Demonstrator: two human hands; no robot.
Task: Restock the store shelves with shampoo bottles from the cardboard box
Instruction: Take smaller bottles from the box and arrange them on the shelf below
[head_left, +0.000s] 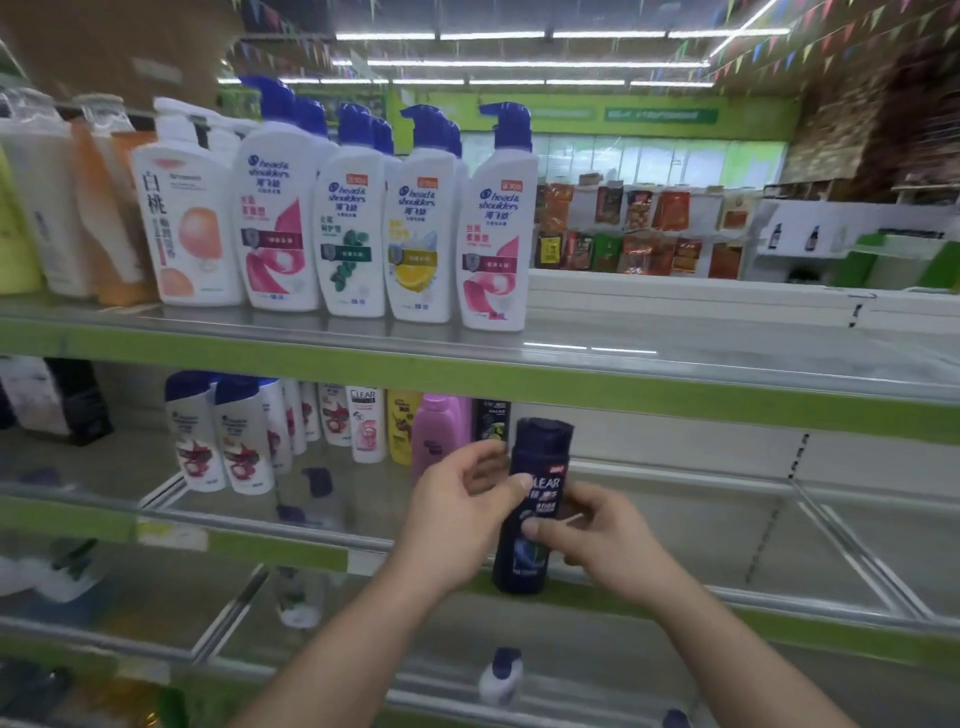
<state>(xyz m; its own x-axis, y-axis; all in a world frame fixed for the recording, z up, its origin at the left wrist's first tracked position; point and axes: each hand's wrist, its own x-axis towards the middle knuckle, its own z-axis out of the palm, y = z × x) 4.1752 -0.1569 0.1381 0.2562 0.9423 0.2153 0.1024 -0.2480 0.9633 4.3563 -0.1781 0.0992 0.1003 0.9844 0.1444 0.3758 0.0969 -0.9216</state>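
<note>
From the head view: gripping 1 dark bottle (535, 499) from 2 sides, upright, with the cap leaning a little to the right. Placed in front of the middle shelf (270, 551), with the bottom over its green front edge; cannot tell if resting there or lifted. Cap just to the right of a pink bottle (441, 431) standing at the back of that shelf.

On the left part of the label, pressing with the thumb of the left hand (457, 504); other fingers (488, 452) loosely curled near the shoulder of the bottle, contact there not clear. Lower on the label, pressing with the thumb of the right hand (597, 535); remaining fingers wrapped behind the right side, mostly hidden. Pinched in this way between both thumbs and the fingers behind.

Above, on the top shelf (311, 358), a row of 4 white pump bottles (358, 228) with blue heads, upright and close side by side. More to the left on the middle shelf, smaller white bottles (244, 441) with dark blue caps. Much blur toward the picture borders.
</note>
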